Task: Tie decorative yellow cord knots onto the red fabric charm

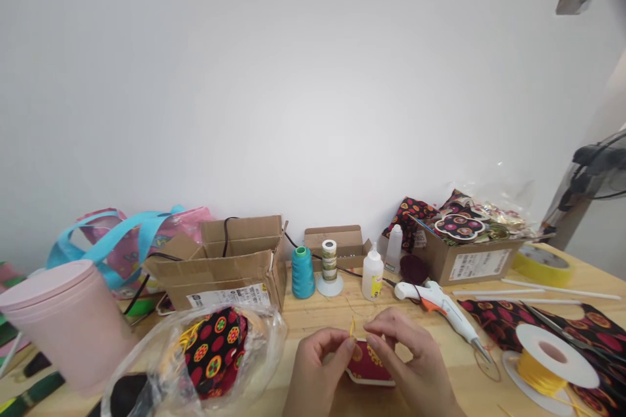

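Note:
My left hand (325, 365) pinches a short yellow cord (353, 326) between thumb and forefinger, its tip pointing up. Close beside it, my right hand (408, 355) has thumb and fingers curled together; whatever they grip is too small to make out. Below and between both hands lies a dark red fabric-covered piece (366, 371) with a yellow pattern and a pale edge, partly hidden by the fingers. To the right of my right hand stands a white spool of yellow cord (540, 371).
A glue gun (443, 313) and white glue bottle (372, 275) lie beyond my hands, near a teal thread cone (303, 277). Cardboard boxes (229, 273) line the wall. Left are a plastic bag (267, 345) of patterned fabric and a pink bin (68, 326). Scissors (557, 326) rest right.

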`<state>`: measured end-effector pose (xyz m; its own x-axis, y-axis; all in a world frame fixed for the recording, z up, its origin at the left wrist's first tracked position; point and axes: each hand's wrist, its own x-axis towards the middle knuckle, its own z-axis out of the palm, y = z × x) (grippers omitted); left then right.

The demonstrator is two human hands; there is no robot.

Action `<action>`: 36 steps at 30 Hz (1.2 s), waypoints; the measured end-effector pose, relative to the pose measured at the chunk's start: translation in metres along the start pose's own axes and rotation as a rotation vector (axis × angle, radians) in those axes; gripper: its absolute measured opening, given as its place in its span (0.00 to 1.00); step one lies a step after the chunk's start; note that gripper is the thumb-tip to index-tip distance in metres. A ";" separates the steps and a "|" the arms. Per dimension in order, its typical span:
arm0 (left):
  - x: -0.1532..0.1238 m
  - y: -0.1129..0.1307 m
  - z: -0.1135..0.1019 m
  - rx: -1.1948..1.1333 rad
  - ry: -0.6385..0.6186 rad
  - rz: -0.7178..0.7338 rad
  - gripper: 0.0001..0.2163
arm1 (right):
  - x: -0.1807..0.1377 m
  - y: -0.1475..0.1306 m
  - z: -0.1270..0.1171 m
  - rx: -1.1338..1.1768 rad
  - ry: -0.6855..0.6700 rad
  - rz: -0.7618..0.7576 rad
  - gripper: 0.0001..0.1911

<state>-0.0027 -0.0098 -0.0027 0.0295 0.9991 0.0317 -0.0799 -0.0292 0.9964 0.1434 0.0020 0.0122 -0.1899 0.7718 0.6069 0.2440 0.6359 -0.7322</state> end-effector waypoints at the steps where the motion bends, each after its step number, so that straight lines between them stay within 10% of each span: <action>1: 0.000 0.001 0.000 -0.032 -0.007 -0.012 0.08 | 0.000 0.000 0.000 0.016 -0.008 0.015 0.05; 11: 0.001 0.011 -0.001 -0.118 -0.026 -0.032 0.08 | 0.002 0.006 0.009 0.166 -0.070 0.352 0.11; 36: -0.003 0.015 0.008 -0.072 -0.155 -0.101 0.11 | 0.004 -0.001 0.000 -0.557 -0.257 -0.036 0.08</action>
<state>0.0043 -0.0133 0.0129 0.1933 0.9798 -0.0506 -0.1398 0.0785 0.9871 0.1424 0.0042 0.0155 -0.4133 0.7717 0.4835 0.6804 0.6145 -0.3992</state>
